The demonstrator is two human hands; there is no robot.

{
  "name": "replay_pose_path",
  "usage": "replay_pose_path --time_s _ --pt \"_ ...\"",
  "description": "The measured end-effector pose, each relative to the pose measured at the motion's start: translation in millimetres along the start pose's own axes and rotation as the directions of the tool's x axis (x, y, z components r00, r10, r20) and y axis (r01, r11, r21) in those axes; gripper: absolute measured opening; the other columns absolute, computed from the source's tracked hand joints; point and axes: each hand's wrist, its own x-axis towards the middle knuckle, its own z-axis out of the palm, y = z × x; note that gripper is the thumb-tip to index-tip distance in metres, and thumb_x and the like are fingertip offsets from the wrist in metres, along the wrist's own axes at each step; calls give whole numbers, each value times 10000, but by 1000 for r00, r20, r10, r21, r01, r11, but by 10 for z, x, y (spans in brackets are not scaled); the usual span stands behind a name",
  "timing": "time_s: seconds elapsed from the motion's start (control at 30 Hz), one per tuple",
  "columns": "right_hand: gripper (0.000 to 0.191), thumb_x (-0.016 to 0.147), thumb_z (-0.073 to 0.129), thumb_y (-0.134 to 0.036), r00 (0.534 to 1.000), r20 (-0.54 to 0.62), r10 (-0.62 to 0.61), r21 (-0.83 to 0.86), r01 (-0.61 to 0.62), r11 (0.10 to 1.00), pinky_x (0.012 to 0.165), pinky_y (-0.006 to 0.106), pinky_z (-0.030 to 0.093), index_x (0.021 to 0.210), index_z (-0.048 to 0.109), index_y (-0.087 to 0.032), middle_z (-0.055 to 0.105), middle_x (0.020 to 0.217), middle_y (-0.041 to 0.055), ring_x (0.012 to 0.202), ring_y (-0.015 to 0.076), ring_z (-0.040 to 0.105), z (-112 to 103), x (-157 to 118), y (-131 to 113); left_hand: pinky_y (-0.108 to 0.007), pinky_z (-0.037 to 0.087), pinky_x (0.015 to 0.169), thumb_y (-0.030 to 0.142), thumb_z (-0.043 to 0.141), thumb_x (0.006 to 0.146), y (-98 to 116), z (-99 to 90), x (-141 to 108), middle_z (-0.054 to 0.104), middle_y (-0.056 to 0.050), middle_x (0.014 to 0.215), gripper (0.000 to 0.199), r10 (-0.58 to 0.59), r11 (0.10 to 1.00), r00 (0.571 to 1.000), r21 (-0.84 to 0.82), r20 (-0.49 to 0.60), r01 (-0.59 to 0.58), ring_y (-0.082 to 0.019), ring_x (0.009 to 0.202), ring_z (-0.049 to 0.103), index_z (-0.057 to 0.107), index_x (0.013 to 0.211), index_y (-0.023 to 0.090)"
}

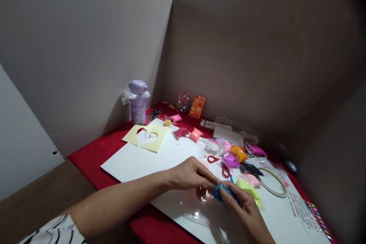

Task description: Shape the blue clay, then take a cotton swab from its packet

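Observation:
Between my hands is a small packet of blue modelling clay [224, 193]. My right hand [243, 204] grips its body with thumb and fingers. At the packet's left end, my left hand [193, 175] pinches its clear wrapping; some of its fingertips are hidden. Below the left hand, a clear plastic piece [197, 215] lies on the white board [166, 160]; its exact kind is unclear. Just beyond my right hand sits a yellow-green clay packet [249, 192]. Red-handled scissors [225, 170] lie behind my hands, partly covered by other packets.
Yellow paper [156, 143] with a heart-shaped cutout lies at the board's far left. A purple bottle [138, 103] stands behind it. Two decorated phone cases [197, 106] lean against the back wall. Several clay packets [239, 153], a ring [273, 183] and sticker sheets [304, 207] spread rightward.

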Motion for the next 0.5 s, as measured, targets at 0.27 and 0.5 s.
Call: replay_pose_path --time_s 0.27,0.5 --pt "347 823 508 -484 1000 14 23 -101 -22 995 599 222 426 721 621 -172 622 705 21 678 167 558 -2 16 29 -241 506 495 338 789 565 -93 -47 32 660 2 550 382 -19 999 1000 -38 5 19 -109 447 593 731 886 139" --pt "353 804 529 -485 993 -114 -44 -176 24 984 547 213 410 668 614 -171 606 630 4 605 150 547 81 -5 54 -262 506 507 400 791 533 -77 0 40 639 3 495 459 -62 998 998 -22 -27 62 -103 413 565 730 890 119"
